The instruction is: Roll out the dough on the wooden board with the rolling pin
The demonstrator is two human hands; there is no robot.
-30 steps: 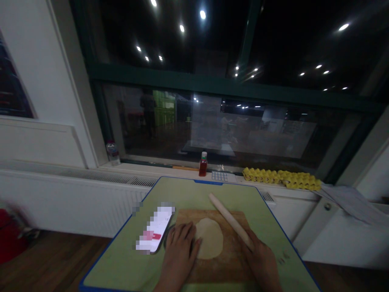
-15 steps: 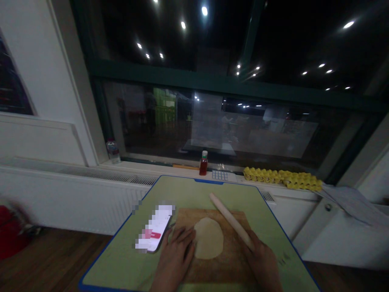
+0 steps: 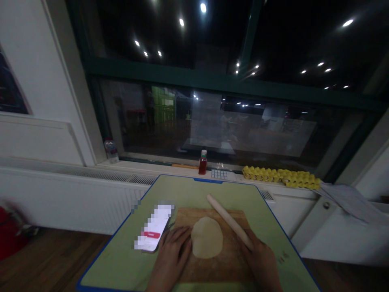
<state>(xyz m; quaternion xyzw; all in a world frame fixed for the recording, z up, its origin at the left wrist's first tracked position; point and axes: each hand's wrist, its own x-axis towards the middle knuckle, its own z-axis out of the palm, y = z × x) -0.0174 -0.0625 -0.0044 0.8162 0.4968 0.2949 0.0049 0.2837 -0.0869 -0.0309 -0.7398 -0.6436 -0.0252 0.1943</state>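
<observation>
A thin, flat round of dough (image 3: 207,238) lies on a wooden board (image 3: 225,269), its outline slightly uneven. My left hand (image 3: 174,253) rests at the board's left side, fingers stretched out low and the tips beside the dough's left edge; whether they touch it I cannot make out. Wrapped round the near end of a wooden rolling pin (image 3: 227,218) is my right hand (image 3: 261,259), at the board's right. The pin slants away to the far left, its far end past the board's back edge, to the right of the dough.
The green folding table (image 3: 121,263) has a blue rim. A lit phone (image 3: 156,229) lies left of the board. On the windowsill stand a bottle of red liquid (image 3: 202,163), yellow egg cartons (image 3: 281,177) and a clear bottle (image 3: 111,151). A radiator (image 3: 69,198) is behind the table's left.
My left fingertips have drawn back slightly to the left from the dough. The dough's left edge looks a little more uneven. My right hand and the rolling pin have hardly moved.
</observation>
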